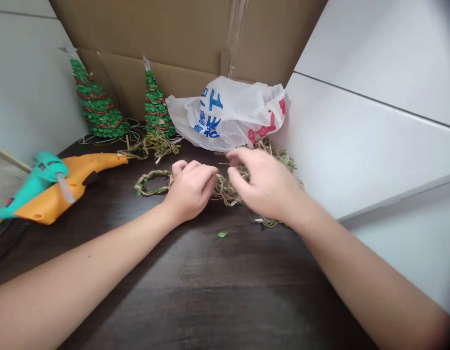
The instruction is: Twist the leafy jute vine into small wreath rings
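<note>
My left hand is closed on leafy twine, its fingers bent and pressed together. A small ring of the twine, wound with green leaves, shows on the hand's left side. Just to the right, my right hand is held over a tangled heap of leafy twine, thumb and fingers apart and curved, slightly blurred. Nothing shows between those fingers. Part of the heap is hidden behind both hands. Below the right hand lies a short leafy piece with a white tag.
A loose green leaf lies on the dark tabletop. At left is an orange and teal glue gun. Two green tinsel trees and a white plastic bag stand before a cardboard panel. White panels border the right.
</note>
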Tool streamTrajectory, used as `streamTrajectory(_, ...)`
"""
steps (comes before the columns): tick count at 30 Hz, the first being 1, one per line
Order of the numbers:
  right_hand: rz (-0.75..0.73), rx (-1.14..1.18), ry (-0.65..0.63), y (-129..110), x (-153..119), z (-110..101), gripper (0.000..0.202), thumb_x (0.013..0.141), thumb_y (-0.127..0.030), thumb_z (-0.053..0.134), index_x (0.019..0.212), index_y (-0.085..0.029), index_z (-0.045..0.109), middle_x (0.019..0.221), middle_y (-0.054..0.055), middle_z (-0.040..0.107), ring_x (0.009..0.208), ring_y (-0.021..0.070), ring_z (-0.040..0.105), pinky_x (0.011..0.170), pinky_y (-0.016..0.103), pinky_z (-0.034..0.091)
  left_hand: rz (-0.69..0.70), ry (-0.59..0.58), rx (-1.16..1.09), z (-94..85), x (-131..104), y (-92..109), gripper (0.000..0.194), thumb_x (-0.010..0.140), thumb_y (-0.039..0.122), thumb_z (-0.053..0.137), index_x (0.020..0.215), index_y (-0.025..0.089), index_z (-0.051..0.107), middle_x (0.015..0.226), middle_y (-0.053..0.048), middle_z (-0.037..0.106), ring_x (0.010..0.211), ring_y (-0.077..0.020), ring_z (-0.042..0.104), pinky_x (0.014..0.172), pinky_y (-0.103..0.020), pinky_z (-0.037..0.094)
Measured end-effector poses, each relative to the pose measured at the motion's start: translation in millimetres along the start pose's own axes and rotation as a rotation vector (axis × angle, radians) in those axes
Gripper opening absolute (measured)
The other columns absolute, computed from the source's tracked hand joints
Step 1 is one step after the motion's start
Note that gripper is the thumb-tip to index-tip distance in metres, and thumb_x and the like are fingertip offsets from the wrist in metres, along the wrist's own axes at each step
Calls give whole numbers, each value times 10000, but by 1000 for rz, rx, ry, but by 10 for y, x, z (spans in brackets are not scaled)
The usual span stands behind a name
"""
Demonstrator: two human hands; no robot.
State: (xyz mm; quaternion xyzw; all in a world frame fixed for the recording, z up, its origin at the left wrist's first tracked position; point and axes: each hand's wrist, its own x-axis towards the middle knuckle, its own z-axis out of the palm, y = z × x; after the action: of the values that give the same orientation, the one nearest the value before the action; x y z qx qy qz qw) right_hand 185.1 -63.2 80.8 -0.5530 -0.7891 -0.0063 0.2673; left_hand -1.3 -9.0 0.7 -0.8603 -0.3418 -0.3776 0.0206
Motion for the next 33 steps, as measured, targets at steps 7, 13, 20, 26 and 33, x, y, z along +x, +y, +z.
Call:
streamTrajectory(7,149,542,-18,97,-90,604,297,1002,-365,414,787,-206,544,703,-12,556,663,139,513,670,306,390,-37,-18,-35,36,-14,-20,172,1005,255,444,1124,189,549,985,-35,705,866,-182,616,893,-389,292)
streamTrajectory(13,193,704,283,292,-129,790,328,974,-311,449,663,-212,417,619,-34,420,602,118,410,610,284,334,-47,-65,-54,16,2,-37,175,985,178,406,1018,191,576,912,-34,681,886,-195,608,870,-385,296)
streamTrajectory(20,110,690,447,358,-167,821,361,949,-234,423,593,-217,362,585,-32,367,565,111,361,574,293,292,-217,-28,-125,10,19,-59,270,899,85,383,1043,207,576,970,-20,687,871,-174,612,922,-388,314)
streamTrajectory(26,124,738,457,386,-146,886,324,970,-290,435,655,-216,426,619,-20,415,593,123,405,583,291,337,-226,-134,-72,35,25,-54,174,928,204,451,1066,197,557,807,6,663,763,-174,597,911,-401,322)
streamTrajectory(33,121,724,433,370,-117,915,269,1000,-377,428,809,-218,530,706,6,520,680,145,514,636,299,412,-172,-75,-86,-5,26,-2,345,867,281,589,1191,204,499,1134,-64,656,1067,-229,618,961,-405,324)
